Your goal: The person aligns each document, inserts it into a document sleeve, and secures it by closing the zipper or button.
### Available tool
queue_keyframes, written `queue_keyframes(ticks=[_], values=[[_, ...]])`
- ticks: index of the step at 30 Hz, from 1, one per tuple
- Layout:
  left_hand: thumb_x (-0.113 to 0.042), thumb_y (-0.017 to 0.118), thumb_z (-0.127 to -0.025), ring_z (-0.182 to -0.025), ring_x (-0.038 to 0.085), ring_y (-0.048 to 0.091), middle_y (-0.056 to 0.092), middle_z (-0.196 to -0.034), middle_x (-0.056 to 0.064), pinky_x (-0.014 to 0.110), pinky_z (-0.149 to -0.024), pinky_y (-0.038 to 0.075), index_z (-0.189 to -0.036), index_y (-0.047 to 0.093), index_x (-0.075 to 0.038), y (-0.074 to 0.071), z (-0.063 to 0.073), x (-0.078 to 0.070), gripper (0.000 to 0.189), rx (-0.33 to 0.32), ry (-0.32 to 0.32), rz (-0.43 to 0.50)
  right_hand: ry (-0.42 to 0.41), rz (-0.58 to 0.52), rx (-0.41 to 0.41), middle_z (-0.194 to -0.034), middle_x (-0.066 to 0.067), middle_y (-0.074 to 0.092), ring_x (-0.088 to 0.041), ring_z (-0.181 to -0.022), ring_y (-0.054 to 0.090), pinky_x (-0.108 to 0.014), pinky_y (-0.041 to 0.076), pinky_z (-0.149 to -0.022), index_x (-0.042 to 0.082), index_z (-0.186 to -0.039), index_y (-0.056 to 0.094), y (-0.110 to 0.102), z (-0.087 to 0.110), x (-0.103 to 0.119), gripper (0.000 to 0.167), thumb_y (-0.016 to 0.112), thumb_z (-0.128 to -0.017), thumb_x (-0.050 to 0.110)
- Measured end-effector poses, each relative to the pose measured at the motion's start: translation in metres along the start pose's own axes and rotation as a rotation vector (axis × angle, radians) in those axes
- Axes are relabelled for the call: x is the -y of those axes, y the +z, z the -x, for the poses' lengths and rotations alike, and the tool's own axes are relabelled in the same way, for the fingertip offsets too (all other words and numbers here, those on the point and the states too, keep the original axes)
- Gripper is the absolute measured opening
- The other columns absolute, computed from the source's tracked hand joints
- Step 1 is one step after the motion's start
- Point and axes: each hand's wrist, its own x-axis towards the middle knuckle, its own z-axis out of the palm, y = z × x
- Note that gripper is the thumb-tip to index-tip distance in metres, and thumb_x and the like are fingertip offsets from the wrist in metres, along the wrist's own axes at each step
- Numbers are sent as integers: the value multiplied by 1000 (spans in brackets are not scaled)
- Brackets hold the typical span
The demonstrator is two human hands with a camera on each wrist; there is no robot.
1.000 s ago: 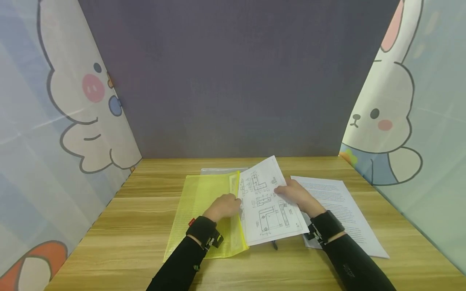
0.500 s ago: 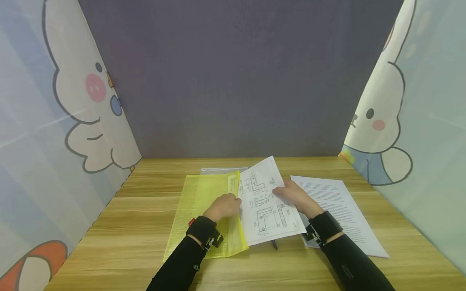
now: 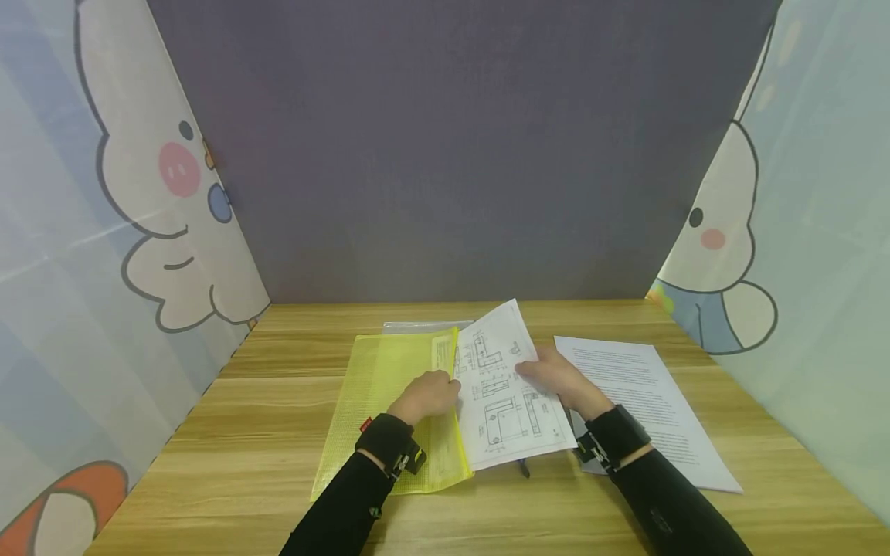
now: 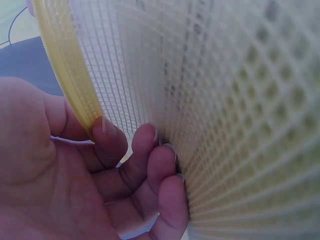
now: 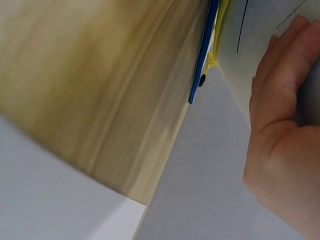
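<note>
A yellow mesh zip pouch [image 3: 375, 386] lies on the table, its right edge lifted. My left hand [image 3: 431, 394] pinches that edge; in the left wrist view the thumb and a finger hold the yellow border [image 4: 75, 75], with the other fingertips against the mesh [image 4: 240, 125]. My right hand [image 3: 556, 378] grips a white sheet [image 3: 504, 394] printed with technical drawings, thumb on top. The sheet slants up to the right, and its left edge is within the pouch's opening. In the right wrist view my right hand [image 5: 285, 95] shows beside the sheet's underside.
Sheets of printed text [image 3: 647, 394] lie on the right of the table, partly under my right forearm. Behind the pouch shows the edge of a clear plastic sleeve [image 3: 424, 327]. A slim blue object [image 5: 204, 50] pokes out under the drawing sheet. A dark panel [image 3: 445, 154] stands behind the table.
My right hand has moved slightly left, carrying the drawing sheet a little further into the pouch. My left hand stays at the pouch's edge.
</note>
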Motion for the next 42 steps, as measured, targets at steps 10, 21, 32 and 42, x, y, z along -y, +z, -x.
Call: queue_keyframes(ticks=[10,21,32,42], values=[[-25,37,-107,-60,19,44,48,-73,6,31,-55,35,-96,61,-1,0,1,-2,36,1,18,-16,-2,19,-15,-101,-19,73,-36,-81,75,-47,62,-68,-5,-147,42,9,1,3,46,48,-104,8],[-26,37,-107,-59,18,42,47,-72,6,31,-55,35,-92,59,-3,0,1,-2,36,6,32,-1,33,56,-61,-95,-17,73,-34,-77,75,-45,62,-65,-7,-141,49,10,1,4,42,50,-103,10],[-26,35,-108,-55,17,39,44,-69,4,30,-53,34,-88,58,-4,1,-1,-1,38,-4,31,13,79,56,-114,-94,-18,73,-32,-75,75,-43,62,-63,-10,-142,46,12,4,9,44,49,-104,14],[-26,36,-107,-57,18,41,45,-71,4,30,-54,35,-90,59,-3,0,0,-1,37,-10,41,8,66,56,-161,-95,-17,73,-32,-76,75,-42,62,-64,-6,-145,46,25,0,10,46,50,-103,11]])
